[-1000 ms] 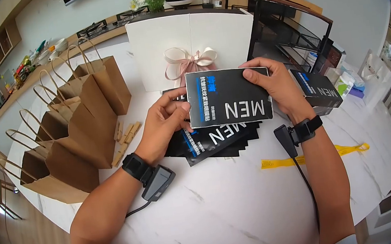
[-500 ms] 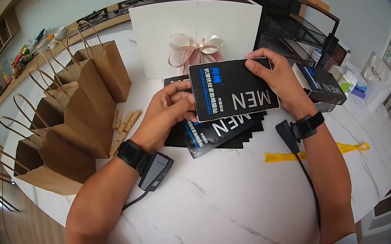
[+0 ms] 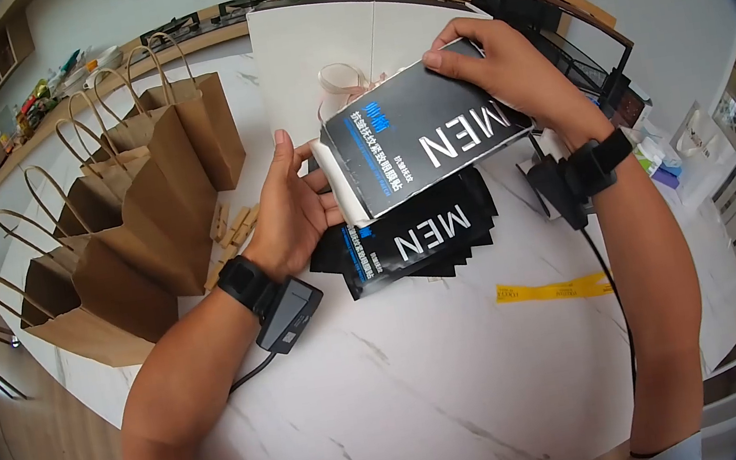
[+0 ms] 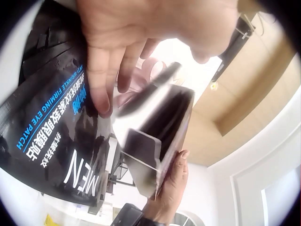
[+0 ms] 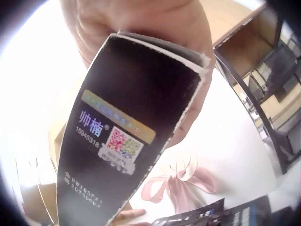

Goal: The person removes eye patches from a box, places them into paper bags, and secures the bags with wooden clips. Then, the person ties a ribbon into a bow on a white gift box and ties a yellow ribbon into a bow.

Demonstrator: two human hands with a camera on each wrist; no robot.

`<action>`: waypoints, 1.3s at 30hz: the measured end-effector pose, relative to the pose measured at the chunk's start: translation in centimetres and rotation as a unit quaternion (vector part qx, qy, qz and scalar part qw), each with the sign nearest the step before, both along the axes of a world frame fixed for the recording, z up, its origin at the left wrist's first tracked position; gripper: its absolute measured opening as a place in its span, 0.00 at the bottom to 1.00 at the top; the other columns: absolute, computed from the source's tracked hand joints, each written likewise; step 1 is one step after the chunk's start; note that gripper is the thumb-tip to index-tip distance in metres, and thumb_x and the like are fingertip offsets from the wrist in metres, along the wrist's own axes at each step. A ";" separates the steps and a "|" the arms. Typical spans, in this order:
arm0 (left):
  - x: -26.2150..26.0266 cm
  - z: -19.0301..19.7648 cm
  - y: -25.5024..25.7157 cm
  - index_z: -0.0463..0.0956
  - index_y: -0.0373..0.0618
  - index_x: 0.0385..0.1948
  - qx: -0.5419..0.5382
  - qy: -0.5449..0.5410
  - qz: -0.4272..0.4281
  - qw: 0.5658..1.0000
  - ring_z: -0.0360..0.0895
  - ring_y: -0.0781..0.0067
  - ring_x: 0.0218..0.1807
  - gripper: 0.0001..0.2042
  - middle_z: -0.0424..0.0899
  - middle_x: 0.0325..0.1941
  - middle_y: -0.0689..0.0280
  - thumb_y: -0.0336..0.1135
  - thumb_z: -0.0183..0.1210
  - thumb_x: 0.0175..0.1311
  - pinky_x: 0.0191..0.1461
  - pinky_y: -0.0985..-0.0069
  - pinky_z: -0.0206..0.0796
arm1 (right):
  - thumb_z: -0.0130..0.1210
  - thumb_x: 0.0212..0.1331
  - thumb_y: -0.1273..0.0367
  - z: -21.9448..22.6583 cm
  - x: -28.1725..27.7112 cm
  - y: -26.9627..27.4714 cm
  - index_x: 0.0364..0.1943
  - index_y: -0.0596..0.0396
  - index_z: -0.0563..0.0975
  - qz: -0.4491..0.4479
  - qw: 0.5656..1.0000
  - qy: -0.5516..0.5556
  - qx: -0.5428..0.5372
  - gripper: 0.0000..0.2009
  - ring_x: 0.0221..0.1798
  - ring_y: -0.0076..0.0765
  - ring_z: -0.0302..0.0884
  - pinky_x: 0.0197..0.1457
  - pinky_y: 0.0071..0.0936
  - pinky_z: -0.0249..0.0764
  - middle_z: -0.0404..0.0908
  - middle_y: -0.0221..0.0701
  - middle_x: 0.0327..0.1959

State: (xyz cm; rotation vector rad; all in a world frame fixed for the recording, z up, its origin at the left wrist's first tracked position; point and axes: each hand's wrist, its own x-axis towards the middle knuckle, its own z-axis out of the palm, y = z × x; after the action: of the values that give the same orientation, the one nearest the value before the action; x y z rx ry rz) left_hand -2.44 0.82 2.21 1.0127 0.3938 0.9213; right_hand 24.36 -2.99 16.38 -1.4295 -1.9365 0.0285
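My right hand [image 3: 511, 78] grips a black eye patch box [image 3: 417, 143] by its far right end, thumb on the printed face. The box is tilted, its left end raised open with a white flap [image 3: 341, 182]. In the left wrist view its open end shows a dark inside. My left hand [image 3: 288, 208] is beside that end, thumb up and fingers loosely extended, holding nothing. Beneath the box, black eye patch pouches [image 3: 427, 245] lie fanned in a stack on the table. In the right wrist view, the box's side carries a QR code sticker [image 5: 123, 143].
Several brown paper bags [image 3: 128, 198] stand at the left, with wooden clothespins [image 3: 237, 234] beside them. A white box [image 3: 305, 46] with a pink ribbon bow [image 3: 343, 83] stands behind. A yellow ribbon [image 3: 550, 289] lies at the right on the marble table [image 3: 390, 387].
My right hand has lifted and tilted the box up to the right. My left hand has let go of the box's left end and its fingers have opened out.
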 end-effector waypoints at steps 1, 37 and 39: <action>-0.1 0.0 0.0 0.54 0.38 0.68 0.004 0.008 -0.001 1.000 0.88 0.55 0.46 0.40 0.79 0.55 0.44 0.72 0.35 0.74 0.55 0.64 0.82 | 0.66 0.63 0.51 0.1 -0.2 0.3 0.41 0.57 0.83 0.017 0.994 -0.072 0.081 0.21 0.27 0.28 0.83 0.33 0.30 0.77 0.84 0.36 0.28; 0.9 0.2 -1.7 0.67 0.38 0.64 0.119 0.132 0.096 0.979 0.77 0.75 0.56 0.23 0.78 0.56 0.61 0.27 0.62 0.69 0.61 0.78 0.73 | 0.58 0.72 0.49 -0.7 20.8 -10.9 0.36 0.51 0.78 -0.219 0.930 0.259 -0.142 0.19 0.33 0.15 0.74 0.38 0.18 0.74 0.78 0.19 0.31; 0.9 0.1 -1.7 0.67 0.38 0.64 0.111 0.136 0.099 0.979 0.77 0.75 0.56 0.22 0.77 0.57 0.61 0.28 0.61 0.70 0.62 0.77 0.73 | 0.58 0.72 0.50 -1.1 21.7 -11.2 0.36 0.51 0.78 -0.223 0.926 0.268 -0.146 0.19 0.34 0.14 0.74 0.38 0.18 0.73 0.78 0.19 0.31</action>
State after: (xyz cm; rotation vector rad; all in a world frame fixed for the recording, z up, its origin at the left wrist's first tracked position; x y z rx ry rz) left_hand -1.55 -0.88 2.35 1.3283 0.6422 1.0237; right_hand 46.05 -14.21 15.31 -1.8017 -1.1694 0.4648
